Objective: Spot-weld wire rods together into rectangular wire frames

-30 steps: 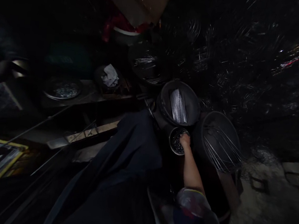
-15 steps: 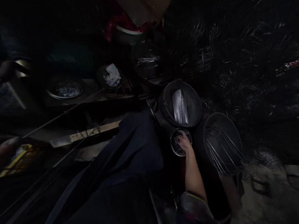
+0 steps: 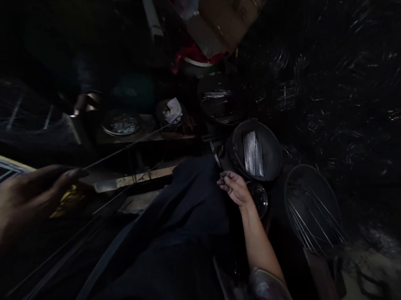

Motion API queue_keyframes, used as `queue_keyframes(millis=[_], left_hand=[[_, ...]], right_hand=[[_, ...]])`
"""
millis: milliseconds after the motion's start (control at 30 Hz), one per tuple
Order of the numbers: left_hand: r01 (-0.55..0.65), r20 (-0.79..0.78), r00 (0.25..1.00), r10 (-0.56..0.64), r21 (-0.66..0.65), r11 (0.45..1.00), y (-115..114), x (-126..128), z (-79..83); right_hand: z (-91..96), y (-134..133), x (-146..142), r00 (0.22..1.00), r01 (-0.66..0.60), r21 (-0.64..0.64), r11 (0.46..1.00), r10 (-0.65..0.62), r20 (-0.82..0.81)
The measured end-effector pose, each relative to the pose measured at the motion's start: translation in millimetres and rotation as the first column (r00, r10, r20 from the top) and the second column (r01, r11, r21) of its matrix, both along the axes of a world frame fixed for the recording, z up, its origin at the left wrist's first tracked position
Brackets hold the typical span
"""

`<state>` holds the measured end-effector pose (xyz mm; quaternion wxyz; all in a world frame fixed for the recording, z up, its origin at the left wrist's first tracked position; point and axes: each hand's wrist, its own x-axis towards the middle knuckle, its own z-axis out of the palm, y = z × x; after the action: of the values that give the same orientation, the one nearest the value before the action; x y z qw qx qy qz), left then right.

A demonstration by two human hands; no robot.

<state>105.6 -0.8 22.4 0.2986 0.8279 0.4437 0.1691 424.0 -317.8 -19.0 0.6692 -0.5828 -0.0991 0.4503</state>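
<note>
Rod (image 3: 129,145) in pinched left hand (image 3: 25,197), right hand (image 3: 234,188) half-curled beside bowl (image 3: 266,202)

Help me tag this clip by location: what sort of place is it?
Probably a small metal workshop, though the picture is dark: a round tub holds a bundle of thin metal lengths, a second tub holds long thin rods, and a plate carries small shiny pieces.

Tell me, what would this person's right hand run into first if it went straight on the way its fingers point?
The right hand would probably meet the dark cloth just to its left in the picture; depth is unclear in this dim view, so it might pass above.
</note>
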Motion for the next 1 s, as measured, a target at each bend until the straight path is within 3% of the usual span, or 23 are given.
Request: queue_keyframes(millis=[133, 200, 267, 333, 400, 433, 533, 667, 767, 867, 1000], left_hand=[[0.057, 0.001, 0.998, -0.057, -0.105, 0.993, 8.9, -4.6, 13.2], [0.138, 0.033, 0.99, -0.135, -0.118, 0.983, 15.0, -4.2, 15.0], [0.178, 0.069, 0.983, -0.17, -0.118, 0.977, 22.0, -5.2, 12.6], [0.162, 0.106, 0.983, -0.148, -0.141, 0.977, 27.5, -9.2, 6.4], [0.142, 0.163, 0.981, -0.106, -0.226, 0.964, 30.1, -14.2, -3.2], [0.144, 0.184, 0.978, -0.093, -0.287, 0.947, 30.8, -15.4, -9.3], [0.16, 0.139, 0.984, -0.114, -0.391, 0.906, 33.7, -6.3, -31.3], [0.127, 0.039, 0.992, -0.121, -0.321, 0.938, 43.4, 35.0, -58.2], [0.145, 0.021, 0.989, -0.144, -0.272, 0.951, 48.5, 63.6, -66.3], [0.171, 0.008, 0.985, -0.173, -0.206, 0.963, 46.8, 70.2, -63.9], [0.185, 0.021, 0.983, -0.184, -0.133, 0.974, 35.4, 46.3, -50.1]], right_hand=[[2.6, 16.9, -21.9, 0.979, -0.02, -0.094, 0.995, 0.039, 0.201], [0.9, 22.6, -31.8, 0.926, -0.003, -0.173, 0.985, 0.068, 0.371], [0.6, 26.1, -39.3, 0.788, 0.016, -0.263, 0.965, 0.15, 0.597], [3.3, 26.0, -44.8, 0.564, 0.045, -0.33, 0.943, 0.249, 0.788], [7.8, 22.3, -48.5, 0.374, 0.07, -0.39, 0.918, 0.339, 0.863], [9.9, 19.7, -49.6, 0.33, 0.078, -0.425, 0.902, 0.379, 0.865], [12.6, 13.1, -49.0, 0.336, 0.108, -0.536, 0.837, 0.477, 0.812], [15.2, 10.1, -42.1, 0.327, 0.129, -0.661, 0.739, 0.598, 0.732], [28.1, 7.0, -36.9, 0.302, 0.07, -0.731, 0.678, 0.684, 0.664], [49.0, 8.7, -34.4, 0.326, 0.021, -0.711, 0.703, 0.668, 0.669], [60.5, 50.1, -42.6, 0.417, 0.011, -0.563, 0.827, 0.508, 0.754]])
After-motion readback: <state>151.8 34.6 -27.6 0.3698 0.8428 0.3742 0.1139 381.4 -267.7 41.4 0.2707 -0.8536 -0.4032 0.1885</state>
